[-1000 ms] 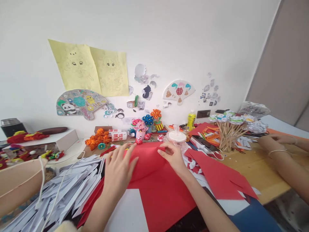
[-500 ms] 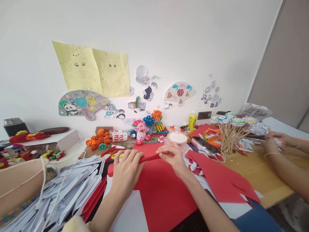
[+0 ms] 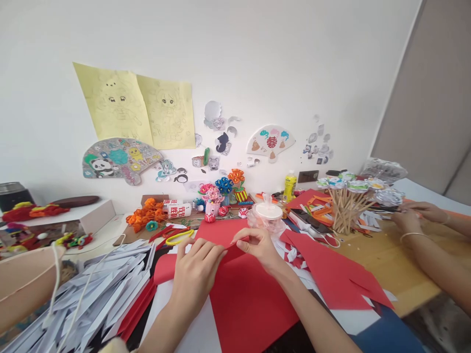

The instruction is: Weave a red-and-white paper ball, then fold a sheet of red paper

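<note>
A piece of red paper [image 3: 165, 268] is stretched between my two hands above the table, its left end jutting out past my wrist. My left hand [image 3: 196, 264] has its fingers closed on the paper, palm down. With thumb and forefinger, my right hand [image 3: 257, 247] pinches the paper's right part. Beneath both hands lies a large red sheet [image 3: 253, 304], partly over a white sheet [image 3: 198, 326]. How the held paper is folded is partly hidden by my fingers.
Folded white paper strips [image 3: 103, 289] pile up at left. Yellow-handled scissors [image 3: 180, 237] and a lidded plastic cup [image 3: 268, 213] stand behind my hands. More red sheets [image 3: 334, 274] lie at right, near paper flowers on sticks [image 3: 346, 211] and a co-worker's hands [image 3: 415, 218].
My hands have shifted slightly downward with the red paper, and more of its left end shows beside my left hand. The view has turned a little to the right.
</note>
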A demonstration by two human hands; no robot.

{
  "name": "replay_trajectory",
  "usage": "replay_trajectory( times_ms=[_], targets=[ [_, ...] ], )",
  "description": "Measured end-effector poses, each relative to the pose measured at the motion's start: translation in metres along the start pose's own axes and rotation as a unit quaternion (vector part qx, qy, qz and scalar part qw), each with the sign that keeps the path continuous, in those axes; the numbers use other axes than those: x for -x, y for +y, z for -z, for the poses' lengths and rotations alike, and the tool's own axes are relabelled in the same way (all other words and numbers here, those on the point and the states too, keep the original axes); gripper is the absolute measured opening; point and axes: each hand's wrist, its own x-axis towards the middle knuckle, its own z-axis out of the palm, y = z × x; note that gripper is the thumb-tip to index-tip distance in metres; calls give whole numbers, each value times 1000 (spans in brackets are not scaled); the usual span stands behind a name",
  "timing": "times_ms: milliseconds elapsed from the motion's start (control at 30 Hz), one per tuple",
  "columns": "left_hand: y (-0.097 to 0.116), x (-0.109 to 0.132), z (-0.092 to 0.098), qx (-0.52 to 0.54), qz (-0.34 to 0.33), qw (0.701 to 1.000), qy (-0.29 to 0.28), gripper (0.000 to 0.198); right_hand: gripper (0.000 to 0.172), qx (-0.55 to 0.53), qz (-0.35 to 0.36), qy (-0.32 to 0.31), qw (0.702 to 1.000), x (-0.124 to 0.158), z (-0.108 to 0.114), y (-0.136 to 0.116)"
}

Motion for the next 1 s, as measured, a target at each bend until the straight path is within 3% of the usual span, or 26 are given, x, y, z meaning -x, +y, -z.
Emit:
replay_trajectory(
  times_ms=[167,400,1000],
  targets=[
    [-3,-1,4,3,-31,999,21,18,18,-17,-11,40,999,-1,2,5],
    [-31,0,18,-54,-29,997,38,20,19,-26,-9,137,990,-6,14,13],
    [-52,3,26,-110,-26,993,28,22,23,-23,-23,181,983,-5,10,16]
  ],
)
